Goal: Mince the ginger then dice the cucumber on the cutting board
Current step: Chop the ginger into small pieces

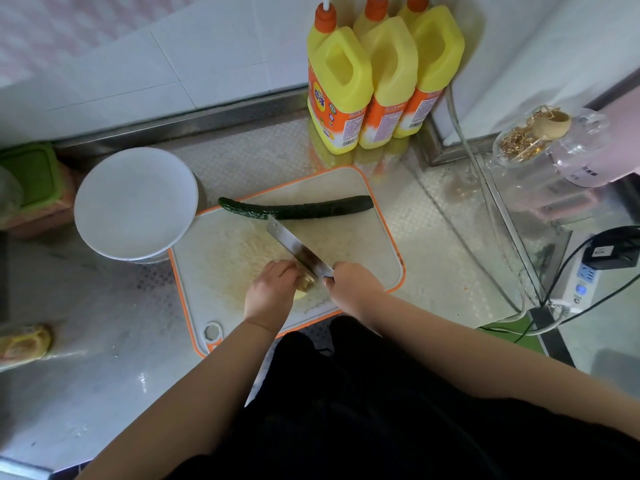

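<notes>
— Head view, far left of the steel counter: what stood there?

— A green-lidded container (30, 173) sat against the wall, a yellow mesh-wrapped item (25, 342) lay near the front edge, and a white bowl (135, 202) stood touching the back left corner of the cutting board (363, 251).

— And on the board?

— The whole cucumber (298, 207) lay uncut along the back edge. Near the front, the left hand (270, 294) rested knuckles-up on the ginger (305, 285), fingers curled and pressed together over it; only a pale sliver showed, so how far it had been cut was hard to judge.

— The knife?

— The right hand (355, 287) gripped the handle, fingers wrapped round it. The cleaver (298, 247) ran diagonally, its tip close to the cucumber and its heel against the left knuckles, over the ginger.

— Further right?

— Three yellow detergent bottles (377, 81) stood in the back corner behind the board. A glass jar (540, 140) lay on its side on a glass shelf, and a power strip (575, 289) with a black plug sat at the far right.
</notes>
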Motion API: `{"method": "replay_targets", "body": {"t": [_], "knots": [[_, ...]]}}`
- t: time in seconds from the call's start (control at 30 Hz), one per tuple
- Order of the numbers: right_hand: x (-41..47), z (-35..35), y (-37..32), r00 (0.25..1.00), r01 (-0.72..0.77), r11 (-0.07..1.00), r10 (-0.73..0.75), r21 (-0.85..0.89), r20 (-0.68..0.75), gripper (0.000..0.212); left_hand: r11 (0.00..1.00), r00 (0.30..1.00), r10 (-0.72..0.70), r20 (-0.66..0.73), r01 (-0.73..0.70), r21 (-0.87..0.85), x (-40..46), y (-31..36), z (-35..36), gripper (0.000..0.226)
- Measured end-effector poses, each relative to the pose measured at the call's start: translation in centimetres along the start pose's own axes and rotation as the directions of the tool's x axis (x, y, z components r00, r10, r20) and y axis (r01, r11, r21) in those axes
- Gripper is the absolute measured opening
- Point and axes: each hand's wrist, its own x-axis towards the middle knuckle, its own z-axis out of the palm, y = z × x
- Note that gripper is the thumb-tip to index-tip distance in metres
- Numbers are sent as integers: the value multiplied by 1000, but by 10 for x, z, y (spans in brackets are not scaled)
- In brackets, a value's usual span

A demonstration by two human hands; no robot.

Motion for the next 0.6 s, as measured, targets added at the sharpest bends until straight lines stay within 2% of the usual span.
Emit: {"method": "replay_targets", "body": {"t": [0.2, 0.23, 0.33, 0.4, 0.47, 0.6], "knots": [[-8, 5, -8, 1000, 12, 995, -14, -96, -22, 20, 1000, 1000, -19, -4, 19, 17, 1, 1, 2, 16], [-9, 5, -9, 1000, 13, 995, -15, -103, -18, 19, 1000, 1000, -23, -3, 23, 18, 1, 1, 2, 8], [-11, 5, -10, 1000, 12, 994, -13, -109, 0, 20, 999, 1000, -30, 3, 30, 14, 0, 0, 3, 12], [-11, 5, -12, 1000, 4, 994, -3, -105, 14, 21, 1000, 1000, -14, -4, 14, 3, 0, -2, 4, 5], [-10, 5, -13, 1000, -3, 994, 5, -112, 24, 22, 1000, 1000, -18, -5, 18, -5, -1, -3, 6, 21], [-6, 4, -18, 999, -14, 991, 20, -136, 46, 24, 999, 999, -34, 16, 34, -17, -2, -5, 8, 25]]}}
